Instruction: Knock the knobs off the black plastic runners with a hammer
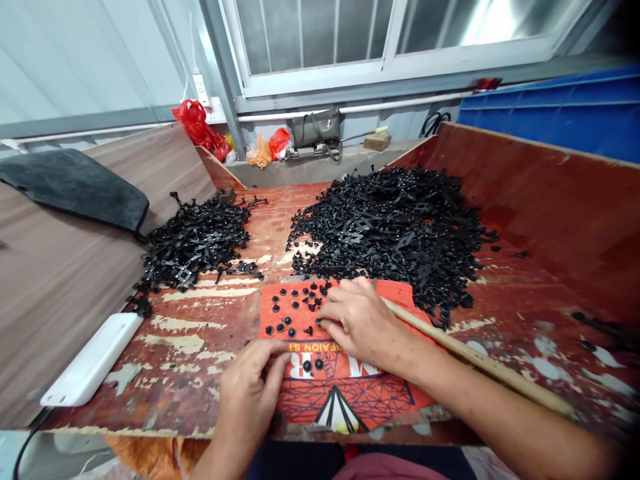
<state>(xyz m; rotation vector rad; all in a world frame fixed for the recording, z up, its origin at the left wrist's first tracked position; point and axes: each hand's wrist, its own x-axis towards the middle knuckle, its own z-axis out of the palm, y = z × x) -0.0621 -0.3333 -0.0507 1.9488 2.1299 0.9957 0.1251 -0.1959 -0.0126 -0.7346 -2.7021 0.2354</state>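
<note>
Small black round-headed plastic pieces (281,327) lie scattered on an orange-red printed cloth (395,400) on the table. My right hand (357,320) is over the cloth's middle, its thumb and forefinger closed on one small black plastic piece (319,323). Low on the cloth's left edge, my left hand (253,380) has curled fingers, the thumb tip close to the forefinger. What it holds, if anything, is hidden. Two more black pieces (313,365) sit on the white lettering between the hands.
Behind the cloth rises a large heap of black plastic parts (385,220); a smaller heap (200,237) lies at left. A wooden stick (475,360) slants under my right forearm. At left lies a white power bank-like box (95,360). Wooden boards (540,200) wall the sides.
</note>
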